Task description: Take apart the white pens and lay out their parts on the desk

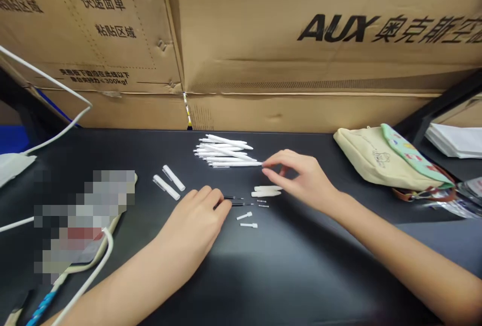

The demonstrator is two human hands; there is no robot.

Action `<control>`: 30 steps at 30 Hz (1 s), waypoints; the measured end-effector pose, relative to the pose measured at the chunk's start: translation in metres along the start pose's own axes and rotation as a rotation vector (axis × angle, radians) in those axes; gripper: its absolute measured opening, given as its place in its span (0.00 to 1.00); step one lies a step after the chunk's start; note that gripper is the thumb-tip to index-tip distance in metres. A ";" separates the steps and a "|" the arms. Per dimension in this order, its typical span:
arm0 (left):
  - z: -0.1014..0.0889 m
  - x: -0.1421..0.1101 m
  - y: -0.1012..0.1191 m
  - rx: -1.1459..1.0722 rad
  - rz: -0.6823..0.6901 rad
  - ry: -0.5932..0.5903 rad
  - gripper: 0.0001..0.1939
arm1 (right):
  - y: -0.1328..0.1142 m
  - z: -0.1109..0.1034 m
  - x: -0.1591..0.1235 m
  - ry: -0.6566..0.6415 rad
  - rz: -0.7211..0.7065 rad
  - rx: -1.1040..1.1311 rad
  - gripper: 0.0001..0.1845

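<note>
My right hand (301,175) pinches the tip end of a white pen (237,164) at the near side of a pile of white pens (222,147). Below that hand lie two off-white pen grip sections (266,194), side by side. My left hand (201,215) rests low with its fingers curled over the rear ends of two thin black pen refills (237,204), whose tips point right. Two small springs (262,206) and two white push buttons (248,225) lie near the refill tips. Two white pen barrels with clips (167,187) lie left of my left hand.
A phone-like device (86,235), partly blurred out, lies at left with a white cable (100,265). At right sit a cream and green pouch (391,160) and white papers (455,140). Cardboard panels (282,29) stand behind the black table (286,276).
</note>
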State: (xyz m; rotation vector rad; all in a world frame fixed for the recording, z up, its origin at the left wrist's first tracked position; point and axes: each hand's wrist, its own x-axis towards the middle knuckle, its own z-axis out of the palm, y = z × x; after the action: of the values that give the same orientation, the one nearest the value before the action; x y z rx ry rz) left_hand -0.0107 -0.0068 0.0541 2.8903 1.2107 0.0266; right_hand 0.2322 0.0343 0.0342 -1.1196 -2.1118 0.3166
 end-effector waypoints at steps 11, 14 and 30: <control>0.018 -0.002 -0.007 -0.515 0.169 0.451 0.07 | 0.028 0.023 0.038 -0.156 0.065 -0.124 0.09; 0.019 -0.001 -0.004 -0.522 0.150 0.549 0.07 | 0.028 0.025 0.041 -0.164 0.000 -0.121 0.08; 0.016 -0.001 -0.007 -0.041 0.114 0.833 0.17 | -0.017 0.013 0.026 -0.166 0.107 0.274 0.09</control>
State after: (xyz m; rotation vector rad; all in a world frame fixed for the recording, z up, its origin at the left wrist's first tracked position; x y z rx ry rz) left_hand -0.0160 -0.0021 0.0377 2.9600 1.0433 1.3385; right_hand 0.2033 0.0466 0.0460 -1.0747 -2.0751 0.7496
